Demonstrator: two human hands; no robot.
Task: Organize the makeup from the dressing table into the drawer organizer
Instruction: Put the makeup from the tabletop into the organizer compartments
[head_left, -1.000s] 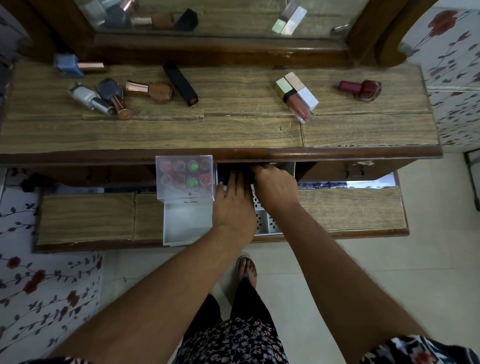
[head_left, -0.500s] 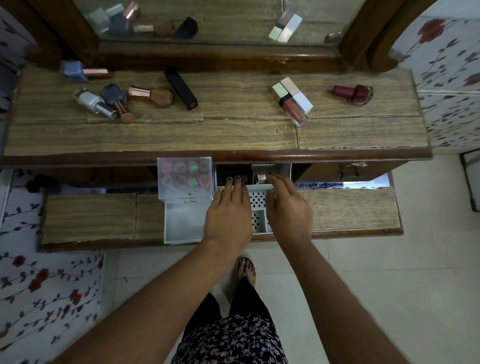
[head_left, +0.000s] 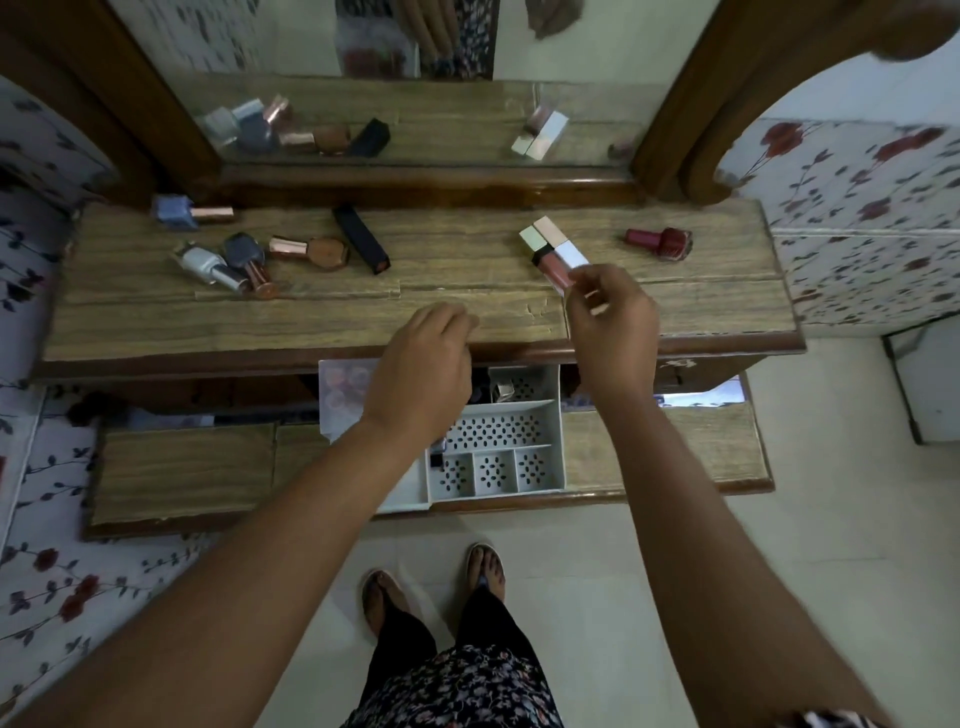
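lip gloss (head_left: 555, 266) at right fingers (head_left: 575, 283)

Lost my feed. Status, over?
Right hand reaching the pink lip-gloss tube, no grip confirmed. Left hand empty above white perforated organizer. Nothing blocking.

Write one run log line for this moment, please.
right hand: reaching the lip gloss tubes, grip unclear | left hand: loose, empty | organizer: front compartments look empty | stage: pick not yet done

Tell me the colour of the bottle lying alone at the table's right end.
Dark red, cap included: the nail polish bottle, seen in the head view.
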